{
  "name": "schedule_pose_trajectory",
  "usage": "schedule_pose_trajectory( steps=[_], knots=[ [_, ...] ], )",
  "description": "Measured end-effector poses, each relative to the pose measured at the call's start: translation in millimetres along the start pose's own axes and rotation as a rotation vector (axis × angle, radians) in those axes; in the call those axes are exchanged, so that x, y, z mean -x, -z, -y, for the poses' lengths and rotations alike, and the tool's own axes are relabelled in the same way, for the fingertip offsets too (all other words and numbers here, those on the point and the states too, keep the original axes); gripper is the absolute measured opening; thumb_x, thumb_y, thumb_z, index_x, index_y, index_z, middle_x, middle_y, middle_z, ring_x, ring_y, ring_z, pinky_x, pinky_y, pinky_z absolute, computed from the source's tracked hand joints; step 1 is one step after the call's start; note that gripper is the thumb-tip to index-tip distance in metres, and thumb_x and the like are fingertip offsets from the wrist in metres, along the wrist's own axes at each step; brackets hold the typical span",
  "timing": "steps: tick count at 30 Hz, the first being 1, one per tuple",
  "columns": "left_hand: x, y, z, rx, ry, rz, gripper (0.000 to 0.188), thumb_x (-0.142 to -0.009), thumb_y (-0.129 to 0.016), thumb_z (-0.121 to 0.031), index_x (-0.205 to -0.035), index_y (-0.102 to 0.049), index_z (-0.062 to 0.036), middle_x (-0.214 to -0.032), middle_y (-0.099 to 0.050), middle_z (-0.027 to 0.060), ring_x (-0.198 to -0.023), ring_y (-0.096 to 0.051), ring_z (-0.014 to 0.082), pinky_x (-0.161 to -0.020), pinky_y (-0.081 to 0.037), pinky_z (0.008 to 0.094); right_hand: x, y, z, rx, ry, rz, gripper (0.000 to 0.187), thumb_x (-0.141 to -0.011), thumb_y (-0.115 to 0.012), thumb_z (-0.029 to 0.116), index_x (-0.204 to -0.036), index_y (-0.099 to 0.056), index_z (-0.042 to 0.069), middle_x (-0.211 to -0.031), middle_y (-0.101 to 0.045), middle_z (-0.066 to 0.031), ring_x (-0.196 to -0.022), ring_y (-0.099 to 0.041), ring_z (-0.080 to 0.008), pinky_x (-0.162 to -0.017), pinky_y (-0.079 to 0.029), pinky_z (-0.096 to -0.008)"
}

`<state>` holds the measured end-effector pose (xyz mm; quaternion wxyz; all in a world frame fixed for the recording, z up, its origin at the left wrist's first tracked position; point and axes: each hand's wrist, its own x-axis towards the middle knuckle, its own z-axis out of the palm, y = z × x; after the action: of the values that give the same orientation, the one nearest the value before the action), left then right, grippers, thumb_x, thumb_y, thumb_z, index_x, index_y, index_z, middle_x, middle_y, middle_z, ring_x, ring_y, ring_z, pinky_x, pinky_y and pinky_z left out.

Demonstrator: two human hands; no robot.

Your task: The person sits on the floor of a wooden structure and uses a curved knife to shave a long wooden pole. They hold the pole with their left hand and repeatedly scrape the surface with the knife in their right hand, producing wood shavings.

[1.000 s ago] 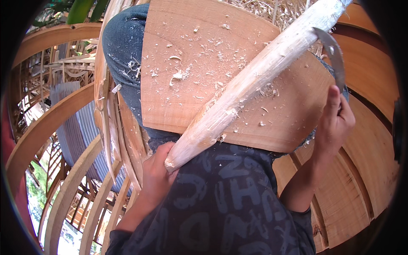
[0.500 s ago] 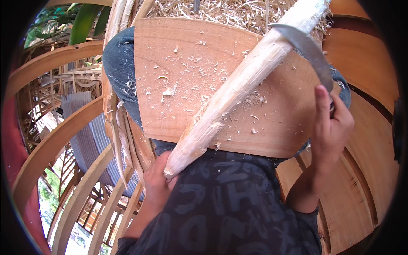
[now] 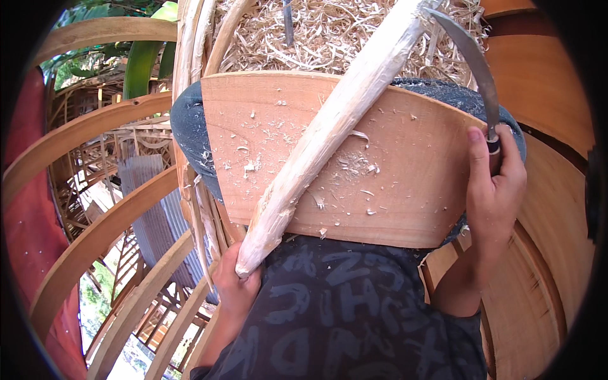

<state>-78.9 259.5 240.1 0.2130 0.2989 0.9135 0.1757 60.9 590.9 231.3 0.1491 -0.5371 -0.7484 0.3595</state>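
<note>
A pale, peeled wooden pole (image 3: 329, 126) slants over a flat board (image 3: 392, 171) that rests on my lap. My left hand (image 3: 236, 278) is closed around the near end of the pole, low on the left of the board. In my right hand (image 3: 497, 183) is a sickle (image 3: 478, 66) with a curved grey blade and a dark handle. The blade points away from me, its tip beside the pole's far part. Whether the tip touches the wood I cannot tell. Small shavings (image 3: 354, 161) are scattered on the board.
A thick heap of wood shavings (image 3: 304, 38) lies beyond the board, with a thin metal rod (image 3: 288, 24) upright in it. Long wood strips (image 3: 190, 57) stand at my left. Curved wooden slats (image 3: 107, 212) flank me on the left, wide wooden panels (image 3: 538, 82) on the right.
The sickle has gone from lying across the pole to its right side, near the far end. The whole view has shifted, showing more of the shavings heap. Both hands keep their hold.
</note>
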Motion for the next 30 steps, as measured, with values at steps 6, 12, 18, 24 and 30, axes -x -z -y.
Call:
schedule_pose_trajectory(
  steps=[6,12,18,24,30],
  knots=[
    [-15,8,-7,0.106,0.149,0.182,0.032,-0.072,-0.072,-0.007,-0.101,-0.059,-0.0005,-0.083,-0.063,0.0157,-0.077,-0.064,0.0338,-0.071,-0.049,0.0367,8,-3,-3,-0.147,0.047,0.176,0.02,-0.086,-0.068,0.012,-0.097,-0.056,0.0,-0.062,-0.05,-0.0067,-0.053,-0.04,-0.0072,-0.048,-0.034,-0.0246],
    [-18,19,-8,0.237,0.17,0.408,0.036,-0.077,-0.073,-0.016,-0.105,-0.055,-0.0006,-0.092,-0.062,0.0189,-0.087,-0.063,0.0351,-0.077,-0.047,0.0381,23,-15,6,-0.149,0.209,0.303,0.028,-0.082,-0.075,0.025,-0.08,-0.059,0.002,-0.053,-0.05,-0.0074,-0.044,-0.051,-0.0149,-0.043,-0.038,-0.0288],
    [-11,6,16,0.283,0.123,0.453,0.039,-0.08,-0.071,-0.018,-0.109,-0.051,-0.0004,-0.094,-0.062,0.02,-0.088,-0.063,0.0378,-0.076,-0.048,0.0404,39,-32,19,0.001,0.491,0.423,0.043,-0.08,-0.074,0.04,-0.065,-0.051,0.007,-0.051,-0.051,-0.0076,-0.043,-0.054,-0.024,-0.041,-0.041,-0.0348],
    [15,-16,17,0.289,0.16,0.271,0.041,-0.081,-0.073,-0.023,-0.11,-0.051,-0.0012,-0.092,-0.063,0.0196,-0.085,-0.064,0.0393,-0.072,-0.049,0.0407,33,-36,27,0.239,0.461,0.318,0.046,-0.078,-0.073,0.045,-0.063,-0.052,0.008,-0.05,-0.05,-0.0078,-0.042,-0.053,-0.0255,-0.04,-0.039,-0.0356],
    [2,-22,19,0.189,0.012,0.176,0.046,-0.076,-0.077,-0.024,-0.107,-0.051,-0.0015,-0.09,-0.063,0.0175,-0.077,-0.065,0.0367,-0.066,-0.05,0.0396,15,-31,26,0.247,0.365,0.137,0.044,-0.077,-0.075,0.042,-0.061,-0.052,0.008,-0.05,-0.05,-0.0079,-0.041,-0.051,-0.0255,-0.041,-0.038,-0.0358]
  ],
)
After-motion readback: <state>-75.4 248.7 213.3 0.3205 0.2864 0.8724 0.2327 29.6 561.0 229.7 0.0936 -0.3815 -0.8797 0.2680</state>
